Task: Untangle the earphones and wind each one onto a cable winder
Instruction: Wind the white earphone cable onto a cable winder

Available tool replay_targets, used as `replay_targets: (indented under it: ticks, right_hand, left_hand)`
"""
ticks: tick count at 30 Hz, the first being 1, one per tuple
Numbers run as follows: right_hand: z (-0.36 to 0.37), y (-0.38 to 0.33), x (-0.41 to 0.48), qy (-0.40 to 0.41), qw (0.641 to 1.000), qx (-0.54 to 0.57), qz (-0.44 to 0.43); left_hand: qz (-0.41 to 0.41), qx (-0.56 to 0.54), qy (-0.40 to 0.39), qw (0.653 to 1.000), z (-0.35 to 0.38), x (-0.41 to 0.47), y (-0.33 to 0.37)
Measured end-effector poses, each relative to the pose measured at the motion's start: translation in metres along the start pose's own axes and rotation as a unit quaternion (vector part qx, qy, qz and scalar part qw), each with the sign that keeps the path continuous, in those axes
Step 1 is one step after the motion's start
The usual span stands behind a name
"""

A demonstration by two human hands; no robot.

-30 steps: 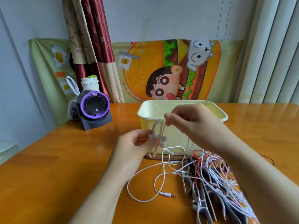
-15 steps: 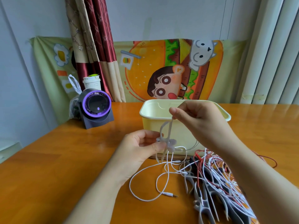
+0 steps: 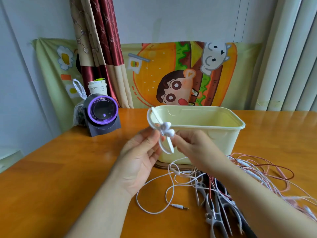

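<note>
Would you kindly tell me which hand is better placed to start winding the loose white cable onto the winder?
Probably the right. The left hand pinches the winder steady, while the right hand holds the earbuds, directly above where the white cable drops to the table.

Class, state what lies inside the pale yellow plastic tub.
Only bare inner walls of the pale yellow plastic tub show. Its floor is hidden behind the near wall, so any contents cannot be seen.

Right forearm (image 3: 248, 194) hides part of the tangled cables (image 3: 257, 170); spare winders (image 3: 214, 219) run off the bottom edge
</note>
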State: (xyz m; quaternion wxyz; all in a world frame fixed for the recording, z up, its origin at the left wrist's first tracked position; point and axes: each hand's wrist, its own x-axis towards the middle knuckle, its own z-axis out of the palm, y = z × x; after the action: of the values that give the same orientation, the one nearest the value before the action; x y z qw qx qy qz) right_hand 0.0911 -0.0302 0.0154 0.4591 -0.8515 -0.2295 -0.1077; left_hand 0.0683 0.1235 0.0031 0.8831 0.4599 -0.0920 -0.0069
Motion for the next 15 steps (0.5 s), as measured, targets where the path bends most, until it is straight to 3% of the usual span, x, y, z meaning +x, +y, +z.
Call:
replay_targets:
  ticks: [6,15]
  right_hand:
    - [0.019,0.001,-0.006,-0.11,0.988,-0.104,-0.019]
    - [0.007,-0.016,-0.009,-0.129,0.965,-0.208,-0.091]
  left_hand:
    - [-0.002,-0.005,0.13,0.991,-0.007,0.004,0.0]
    - [0.031,0.081,0.124,0.988,-0.013,0.006,-0.008]
